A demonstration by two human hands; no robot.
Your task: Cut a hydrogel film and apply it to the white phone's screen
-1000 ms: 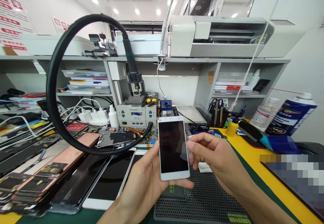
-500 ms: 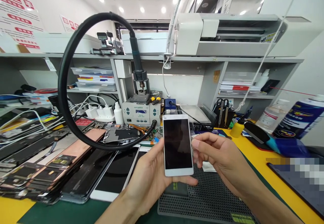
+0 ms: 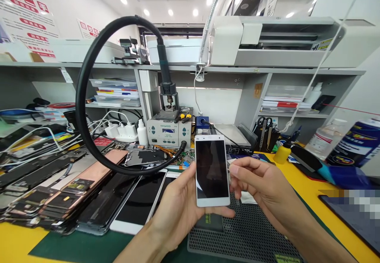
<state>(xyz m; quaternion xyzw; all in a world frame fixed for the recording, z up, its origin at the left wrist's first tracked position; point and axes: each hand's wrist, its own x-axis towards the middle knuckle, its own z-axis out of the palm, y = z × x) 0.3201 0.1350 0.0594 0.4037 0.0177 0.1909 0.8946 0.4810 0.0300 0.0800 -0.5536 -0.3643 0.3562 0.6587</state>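
Observation:
A white smartphone point(image 3: 212, 172) with a dark screen faces me, upright and leaning back slightly. My left hand point(image 3: 181, 199) holds it from behind and along its left edge, with fingers showing beneath its bottom end. At the phone's right edge, my right hand point(image 3: 257, 180) is closed in a pinch, thumb against the curled fingers. Whatever may be between those fingertips is hidden or too small to name. Under both hands lies a dark perforated mat point(image 3: 243, 231), with a small white piece point(image 3: 249, 197) on it near my right fingers.
Several phones and phone parts point(image 3: 65, 191) cover the left side. Behind the phone stands a hot-air station point(image 3: 169, 132) with a looping black hose point(image 3: 81, 96). A yellow bottle point(image 3: 282, 154), a clear bottle point(image 3: 326, 138) and a blue can point(image 3: 354, 142) stand at right.
The whole view has shifted slightly, so everything sits a little further right. Both hands keep their hold and pose. A bright reflection now shows at the screen's lower left.

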